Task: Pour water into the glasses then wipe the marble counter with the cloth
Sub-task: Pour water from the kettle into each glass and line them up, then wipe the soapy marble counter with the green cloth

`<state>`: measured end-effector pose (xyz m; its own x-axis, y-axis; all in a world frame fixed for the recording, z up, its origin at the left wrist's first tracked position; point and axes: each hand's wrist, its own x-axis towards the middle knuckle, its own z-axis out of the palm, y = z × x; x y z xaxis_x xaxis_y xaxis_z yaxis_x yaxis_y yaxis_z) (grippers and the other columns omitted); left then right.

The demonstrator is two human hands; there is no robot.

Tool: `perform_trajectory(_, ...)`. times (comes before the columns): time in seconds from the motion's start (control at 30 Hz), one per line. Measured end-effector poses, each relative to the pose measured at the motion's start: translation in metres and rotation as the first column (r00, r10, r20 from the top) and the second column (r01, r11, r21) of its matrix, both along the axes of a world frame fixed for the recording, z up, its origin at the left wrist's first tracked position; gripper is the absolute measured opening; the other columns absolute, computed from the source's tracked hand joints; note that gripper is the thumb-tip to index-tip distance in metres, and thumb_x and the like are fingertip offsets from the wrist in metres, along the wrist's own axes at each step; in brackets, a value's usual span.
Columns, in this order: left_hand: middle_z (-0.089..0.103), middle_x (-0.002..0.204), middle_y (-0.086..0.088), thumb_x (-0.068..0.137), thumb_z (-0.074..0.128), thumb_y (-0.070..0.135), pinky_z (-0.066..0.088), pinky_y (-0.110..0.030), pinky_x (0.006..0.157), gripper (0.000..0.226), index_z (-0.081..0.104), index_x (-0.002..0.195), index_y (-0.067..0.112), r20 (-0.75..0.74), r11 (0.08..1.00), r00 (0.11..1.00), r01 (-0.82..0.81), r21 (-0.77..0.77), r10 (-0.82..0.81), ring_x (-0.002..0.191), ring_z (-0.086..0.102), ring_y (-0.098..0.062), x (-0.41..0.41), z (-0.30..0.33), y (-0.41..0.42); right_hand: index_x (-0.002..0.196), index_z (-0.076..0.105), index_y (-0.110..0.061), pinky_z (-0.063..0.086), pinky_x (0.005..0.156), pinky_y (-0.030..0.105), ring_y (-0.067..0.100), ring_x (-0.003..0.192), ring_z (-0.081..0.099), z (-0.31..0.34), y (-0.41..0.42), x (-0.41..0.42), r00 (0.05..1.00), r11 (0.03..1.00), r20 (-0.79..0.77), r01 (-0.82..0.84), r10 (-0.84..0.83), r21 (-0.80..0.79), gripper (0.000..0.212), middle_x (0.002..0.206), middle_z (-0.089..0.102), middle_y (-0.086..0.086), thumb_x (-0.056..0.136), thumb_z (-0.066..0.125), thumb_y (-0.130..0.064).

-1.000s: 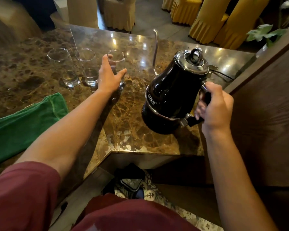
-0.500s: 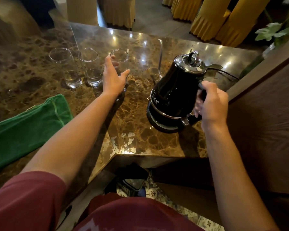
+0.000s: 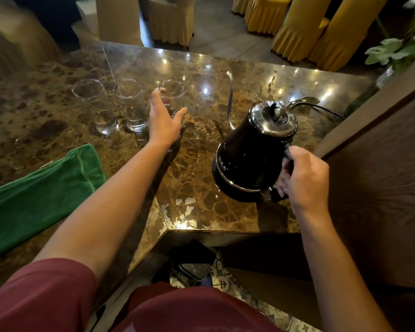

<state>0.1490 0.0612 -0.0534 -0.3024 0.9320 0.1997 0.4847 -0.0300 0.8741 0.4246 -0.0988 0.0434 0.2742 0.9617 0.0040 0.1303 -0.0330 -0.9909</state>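
Observation:
Three clear glasses stand in a row on the brown marble counter (image 3: 192, 178): the left glass (image 3: 95, 106) and the middle glass (image 3: 131, 105) each hold a little water. My left hand (image 3: 164, 123) is wrapped around the right glass (image 3: 174, 92), thumb on its right side and fingers behind it. A black gooseneck kettle (image 3: 247, 161) with a chrome lid sits low at the counter's surface on the right. My right hand (image 3: 304, 178) grips its handle. A folded green cloth (image 3: 41, 190) lies at the left, near the counter's front edge.
A wooden panel (image 3: 381, 178) rises close to the kettle's right. A black cord (image 3: 326, 110) runs behind the kettle. Yellow-covered chairs (image 3: 321, 27) and a leafy plant (image 3: 393, 51) stand beyond the counter. The counter's edge cuts inward in front of me.
The kettle has come down from a lifted, tilted pose to the counter and stands more upright. My left hand has stayed on the right glass.

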Motion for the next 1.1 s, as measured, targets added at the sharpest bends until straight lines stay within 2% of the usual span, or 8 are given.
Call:
perform_trajectory(0.37, 0.051, 0.131, -0.004, 0.091, 0.077, 0.027, 0.041, -0.026, 0.098, 0.074, 0.031, 0.147, 0.015, 0.002, 1.0, 1.0, 0.0, -0.031, 0.0, 0.122, 0.054, -0.015, 0.0, 0.0, 0.0, 0.068, 0.046, 0.003, 0.028, 0.037, 0.041, 0.018, 0.036, 0.031, -0.016, -0.007, 0.006, 0.998, 0.997, 0.042, 0.049, -0.052, 0.068, 0.045, 0.045, 0.039, -0.001, 0.103, 0.047, -0.026)
perform_trajectory(0.53, 0.055, 0.132, -0.005, 0.091, 0.077, 0.029, 0.041, -0.027, 0.1, 0.072, 0.034, 0.147, 0.016, 0.009, 0.999, 1.0, -0.003, -0.041, 0.003, 0.121, 0.054, -0.013, -0.001, 0.001, -0.001, 0.067, 0.051, -0.008, 0.031, 0.041, 0.035, 0.02, 0.038, 0.034, -0.015, -0.008, 0.002, 0.996, 0.995, 0.053, 0.072, -0.076, 0.076, 0.042, 0.047, 0.041, -0.001, 0.103, 0.049, -0.029)
perform_trajectory(0.63, 0.055, 0.138, -0.005, 0.09, 0.077, 0.036, 0.042, -0.038, 0.113, 0.079, 0.033, 0.151, 0.01, 0.016, 0.995, 1.0, -0.001, -0.103, 0.003, 0.128, 0.051, -0.017, -0.001, 0.001, -0.006, 0.073, 0.055, -0.013, 0.038, 0.043, 0.036, 0.019, 0.044, 0.044, -0.012, -0.01, 0.003, 0.985, 0.992, 0.146, 0.082, -0.096, 0.097, 0.035, 0.053, 0.048, -0.004, 0.104, 0.051, -0.028)
perform_trajectory(0.7, 0.046, 0.153, -0.009, 0.088, 0.079, 0.036, 0.036, -0.044, 0.12, 0.094, 0.022, 0.159, 0.01, 0.031, 0.988, 0.999, 0.015, -0.152, -0.01, 0.143, 0.042, -0.024, 0.0, 0.0, -0.016, 0.095, 0.06, -0.014, 0.051, 0.06, 0.048, 0.015, 0.065, 0.059, -0.007, -0.015, 0.002, 0.952, 0.983, 0.274, 0.099, -0.139, 0.156, 0.018, 0.076, 0.061, -0.004, 0.101, 0.055, -0.03)
perform_trajectory(0.77, 0.036, 0.162, -0.011, 0.088, 0.08, 0.035, 0.034, -0.048, 0.121, 0.102, 0.014, 0.162, 0.011, 0.025, 0.984, 1.0, 0.022, -0.175, -0.018, 0.148, 0.037, -0.027, 0.002, 0.0, -0.034, 0.118, 0.06, -0.01, 0.052, 0.088, 0.054, 0.019, 0.106, 0.061, -0.001, -0.02, -0.001, 0.868, 0.941, 0.433, 0.102, -0.242, 0.323, 0.03, 0.115, 0.062, 0.002, 0.094, 0.059, -0.028)
perform_trajectory(0.83, 0.037, 0.161, -0.01, 0.09, 0.078, 0.035, 0.039, -0.044, 0.117, 0.095, 0.02, 0.161, 0.012, -0.027, 0.985, 0.999, 0.014, -0.171, -0.019, 0.143, 0.043, -0.024, 0.003, 0.003, -0.062, 0.127, 0.06, -0.004, 0.046, 0.102, 0.055, 0.027, 0.128, 0.052, 0.005, -0.023, -0.007, 0.823, 0.866, 0.487, 0.012, -0.292, 0.499, 0.04, 0.136, 0.054, 0.009, 0.09, 0.061, -0.021)
perform_trajectory(0.97, 0.054, 0.143, -0.012, 0.095, 0.071, 0.033, 0.04, -0.039, 0.113, 0.051, 0.056, 0.14, 0.012, -0.301, 0.999, 0.953, 0.045, 0.013, -0.039, 0.133, 0.051, -0.025, -0.016, 0.01, -0.119, 0.124, 0.064, 0.006, 0.046, 0.108, 0.05, 0.031, 0.132, 0.052, 0.015, -0.024, -0.035, 0.874, 0.767, 0.464, -0.199, -0.142, 0.61, 0.039, 0.136, 0.058, 0.021, 0.088, 0.062, -0.007)
perform_trajectory(1.1, 0.054, 0.146, -0.011, 0.098, 0.065, 0.035, 0.034, -0.037, 0.114, 0.037, 0.068, 0.13, 0.017, -0.445, 0.998, 0.895, -0.012, 0.056, 0.036, 0.14, 0.046, -0.029, -0.053, 0.019, -0.171, 0.135, 0.063, -0.001, 0.04, 0.115, 0.04, 0.03, 0.138, 0.05, 0.005, -0.024, -0.068, 0.853, 0.752, 0.515, -0.394, 0.084, 0.529, 0.046, 0.146, 0.055, 0.019, 0.09, 0.064, -0.01)
